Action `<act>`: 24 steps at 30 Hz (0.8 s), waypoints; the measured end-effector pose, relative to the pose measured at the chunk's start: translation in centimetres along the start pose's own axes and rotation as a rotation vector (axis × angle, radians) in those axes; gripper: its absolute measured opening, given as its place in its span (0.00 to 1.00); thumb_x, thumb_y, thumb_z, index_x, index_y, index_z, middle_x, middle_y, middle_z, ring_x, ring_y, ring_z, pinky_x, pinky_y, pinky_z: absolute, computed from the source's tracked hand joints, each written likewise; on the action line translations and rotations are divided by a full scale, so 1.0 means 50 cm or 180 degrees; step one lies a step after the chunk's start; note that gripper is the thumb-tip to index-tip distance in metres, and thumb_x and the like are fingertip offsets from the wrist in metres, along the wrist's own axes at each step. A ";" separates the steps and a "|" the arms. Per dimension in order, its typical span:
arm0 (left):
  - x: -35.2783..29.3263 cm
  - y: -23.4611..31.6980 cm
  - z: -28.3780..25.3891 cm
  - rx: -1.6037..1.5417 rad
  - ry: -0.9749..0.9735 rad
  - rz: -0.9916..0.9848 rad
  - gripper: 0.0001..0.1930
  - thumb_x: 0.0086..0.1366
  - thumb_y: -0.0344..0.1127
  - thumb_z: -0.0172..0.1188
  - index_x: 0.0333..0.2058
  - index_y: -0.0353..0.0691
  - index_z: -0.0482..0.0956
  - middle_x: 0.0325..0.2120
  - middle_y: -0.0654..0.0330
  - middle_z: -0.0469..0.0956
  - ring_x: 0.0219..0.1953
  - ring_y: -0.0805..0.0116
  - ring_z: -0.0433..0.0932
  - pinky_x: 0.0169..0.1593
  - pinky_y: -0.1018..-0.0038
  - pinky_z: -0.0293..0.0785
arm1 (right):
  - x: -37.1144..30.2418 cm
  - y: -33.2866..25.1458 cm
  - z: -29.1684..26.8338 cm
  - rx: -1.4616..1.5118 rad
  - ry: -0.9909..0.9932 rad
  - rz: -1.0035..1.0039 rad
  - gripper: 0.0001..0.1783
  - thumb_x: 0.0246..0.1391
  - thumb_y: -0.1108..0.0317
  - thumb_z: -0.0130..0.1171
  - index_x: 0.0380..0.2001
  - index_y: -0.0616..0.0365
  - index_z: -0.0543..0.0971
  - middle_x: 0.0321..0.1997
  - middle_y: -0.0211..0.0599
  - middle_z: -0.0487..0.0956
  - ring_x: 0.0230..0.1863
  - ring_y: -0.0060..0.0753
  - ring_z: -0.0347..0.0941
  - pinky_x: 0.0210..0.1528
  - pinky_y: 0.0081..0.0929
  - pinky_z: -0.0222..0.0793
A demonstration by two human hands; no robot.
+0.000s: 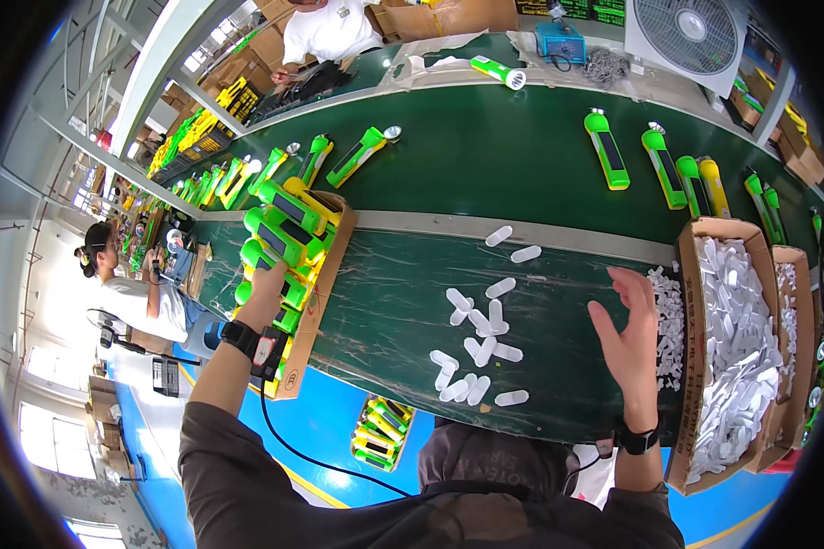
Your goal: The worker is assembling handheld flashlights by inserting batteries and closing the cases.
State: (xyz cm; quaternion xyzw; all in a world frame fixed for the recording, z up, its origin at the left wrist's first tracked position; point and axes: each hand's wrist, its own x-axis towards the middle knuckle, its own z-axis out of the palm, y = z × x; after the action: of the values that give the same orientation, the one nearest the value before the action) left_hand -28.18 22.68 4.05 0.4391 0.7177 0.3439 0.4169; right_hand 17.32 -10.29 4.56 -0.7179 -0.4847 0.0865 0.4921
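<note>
My left hand [265,291] reaches into a cardboard box [322,297] of green and yellow flashlights at the left of the bench. Its fingers are closed on a green flashlight [282,243] on top of the pile; their tips are partly hidden. My right hand [628,340] is held over the bench at the right, empty, with thumb and fingers apart. Between the hands, several white oval plastic pieces [485,349] lie scattered on the green bench top [384,302]. A heap of small white parts [668,320] lies just right of my right hand.
A cardboard box of white oval pieces [734,339] stands at the right, with another box [801,302] behind it. Beyond the bench, a green conveyor belt [485,146] carries flashlights [606,151]. A crate of flashlights [382,432] is on the blue floor. Two other people [142,297] work nearby.
</note>
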 end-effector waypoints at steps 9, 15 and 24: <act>0.065 -0.036 -0.062 0.1358 -0.0774 0.1192 0.30 0.44 0.19 0.66 0.50 0.42 0.73 0.31 0.47 0.75 0.34 0.51 0.77 0.36 0.65 0.75 | -0.059 -0.012 0.001 0.0139 -0.0130 0.0175 0.24 0.47 0.74 0.64 0.49 0.62 0.72 0.49 0.47 0.73 0.44 0.45 0.72 0.47 0.35 0.70; 0.004 -0.029 -0.094 0.0919 -0.0379 0.0874 0.25 0.49 0.21 0.65 0.48 0.37 0.73 0.35 0.50 0.77 0.35 0.58 0.79 0.37 0.68 0.77 | -0.076 -0.018 -0.020 0.0057 -0.0190 0.0310 0.24 0.46 0.75 0.64 0.49 0.63 0.72 0.49 0.48 0.73 0.44 0.45 0.72 0.46 0.35 0.70; -0.321 0.086 0.057 -0.0763 -0.0478 0.0654 0.15 0.60 0.31 0.60 0.45 0.31 0.73 0.30 0.57 0.78 0.30 0.62 0.79 0.36 0.69 0.78 | -0.075 -0.103 0.040 0.0895 -0.0548 0.0037 0.28 0.44 0.75 0.66 0.51 0.63 0.72 0.44 0.48 0.75 0.44 0.43 0.75 0.47 0.33 0.73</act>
State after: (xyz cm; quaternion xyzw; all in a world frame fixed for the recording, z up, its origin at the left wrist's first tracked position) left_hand -19.84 9.96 11.32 0.4818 0.5898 0.4340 0.4814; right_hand 11.06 -11.72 6.30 -0.6347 -0.5041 0.2176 0.5438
